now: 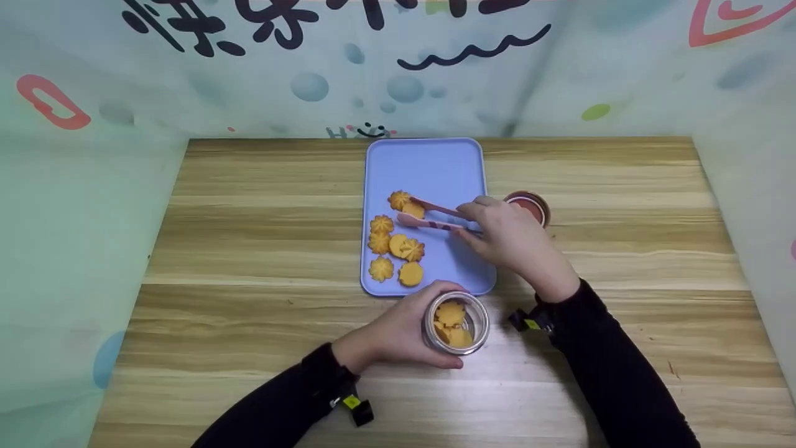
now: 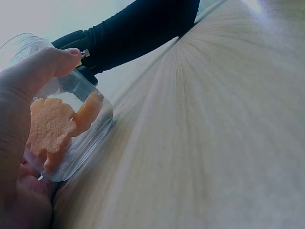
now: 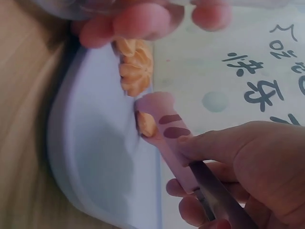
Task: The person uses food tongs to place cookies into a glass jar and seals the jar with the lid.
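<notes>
My left hand [image 1: 413,330] grips a clear glass jar [image 2: 90,143] from its left side, thumb and fingers curled round it. Several yellow cookies [image 1: 451,314] lie inside the jar. My right hand [image 1: 513,236] holds pink tongs [image 1: 435,224] with metal handles over the blue tray [image 1: 435,168]. The tong tips stand on either side of a cookie [image 1: 413,210] next to a flower-shaped cookie [image 1: 398,200]; whether they touch it I cannot tell. Below them on the tray lie several more cookies [image 1: 381,269], some overlapping.
A round reddish-brown lid [image 1: 532,205] rests on the wooden table [image 1: 267,249] right of the tray, partly behind my right hand. A patterned cloth wall [image 1: 249,93] stands along the table's far edge. The jar is close to the tray's near edge.
</notes>
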Demonstrator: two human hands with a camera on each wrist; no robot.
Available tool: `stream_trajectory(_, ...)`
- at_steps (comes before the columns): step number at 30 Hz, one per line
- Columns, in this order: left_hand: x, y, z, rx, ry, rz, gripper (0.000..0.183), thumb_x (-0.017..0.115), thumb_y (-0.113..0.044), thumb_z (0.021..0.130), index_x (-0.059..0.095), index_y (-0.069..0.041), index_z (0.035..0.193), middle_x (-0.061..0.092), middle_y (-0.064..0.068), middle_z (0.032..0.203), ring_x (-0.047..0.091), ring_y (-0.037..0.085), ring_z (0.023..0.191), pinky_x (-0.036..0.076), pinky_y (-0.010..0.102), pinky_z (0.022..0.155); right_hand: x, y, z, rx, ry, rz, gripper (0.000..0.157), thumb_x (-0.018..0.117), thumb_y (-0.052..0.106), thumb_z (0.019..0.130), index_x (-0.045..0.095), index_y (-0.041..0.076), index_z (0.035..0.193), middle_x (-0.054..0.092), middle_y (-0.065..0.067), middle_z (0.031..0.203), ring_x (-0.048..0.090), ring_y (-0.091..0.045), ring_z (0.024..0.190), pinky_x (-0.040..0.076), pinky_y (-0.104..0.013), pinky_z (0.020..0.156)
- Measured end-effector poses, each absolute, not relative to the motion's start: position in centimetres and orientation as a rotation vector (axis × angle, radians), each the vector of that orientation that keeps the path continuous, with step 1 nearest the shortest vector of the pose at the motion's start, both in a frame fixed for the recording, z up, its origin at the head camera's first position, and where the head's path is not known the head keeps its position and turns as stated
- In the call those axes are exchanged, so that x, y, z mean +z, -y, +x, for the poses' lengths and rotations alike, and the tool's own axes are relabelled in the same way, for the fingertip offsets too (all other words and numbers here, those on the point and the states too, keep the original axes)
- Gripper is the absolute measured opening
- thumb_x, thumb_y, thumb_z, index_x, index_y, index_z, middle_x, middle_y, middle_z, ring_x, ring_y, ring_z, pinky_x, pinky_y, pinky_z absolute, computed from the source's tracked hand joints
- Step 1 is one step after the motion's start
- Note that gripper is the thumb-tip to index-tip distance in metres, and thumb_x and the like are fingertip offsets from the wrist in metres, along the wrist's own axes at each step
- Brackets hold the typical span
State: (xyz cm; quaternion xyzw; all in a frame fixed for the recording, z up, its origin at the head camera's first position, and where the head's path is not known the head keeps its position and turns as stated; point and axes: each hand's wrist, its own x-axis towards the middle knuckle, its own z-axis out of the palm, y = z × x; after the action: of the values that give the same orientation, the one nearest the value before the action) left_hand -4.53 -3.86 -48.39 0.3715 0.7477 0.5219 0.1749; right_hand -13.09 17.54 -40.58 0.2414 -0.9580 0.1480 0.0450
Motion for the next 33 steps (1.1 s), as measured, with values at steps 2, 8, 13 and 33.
stream_trajectory(2,-48.4,3.9,-4.5,1.476,-2.119,1.054,0.098,0.086,-0.053,0.057,0.034,-0.03,0.137,0.049,-0.018,0.131,0.049,0.003,0.121,0.039,0.027,0.108,-40.3,-17.9,-13.1,0.444,2.933,0.757,0.033,0.065,0.038,0.088,0.066,0.014,0.111,0.068,-0.004,0.096,0.065,-0.023,0.082,0.053,-0.041,0.065)
stream_trajectory(8,-48.3,3.9,-4.4,1.476,-2.112,1.038,0.098,0.086,-0.052,0.057,0.034,-0.03,0.137,0.049,-0.018,0.131,0.049,0.002,0.122,0.039,0.028,0.109,-39.1,-19.2,-13.3,0.445,2.928,0.882,0.027,0.063,0.038,0.089,0.068,0.015,0.104,0.067,-0.002,0.088,0.061,-0.02,0.072,0.05,-0.038,0.064)
stream_trajectory(13,-48.3,3.9,-4.4,1.469,-2.114,1.031,0.097,0.087,-0.052,0.057,0.034,-0.032,0.137,0.049,-0.018,0.13,0.049,0.003,0.121,0.04,0.029,0.108,-37.7,-20.4,-13.1,0.506,2.957,0.933,0.03,0.062,0.038,0.091,0.067,0.014,0.107,0.067,-0.002,0.09,0.058,-0.016,0.071,0.05,-0.035,0.065)
stream_trajectory(33,-47.2,4.0,-4.2,1.488,-2.103,1.031,0.097,0.091,-0.04,0.056,0.036,-0.029,0.136,0.051,-0.016,0.129,0.051,0.008,0.12,0.04,0.031,0.109,-28.4,-24.4,-6.0,0.694,2.786,1.159,0.029,0.07,0.025,0.086,0.065,0.025,0.115,0.058,0.02,0.092,0.05,0.004,0.066,0.041,-0.009,0.061)
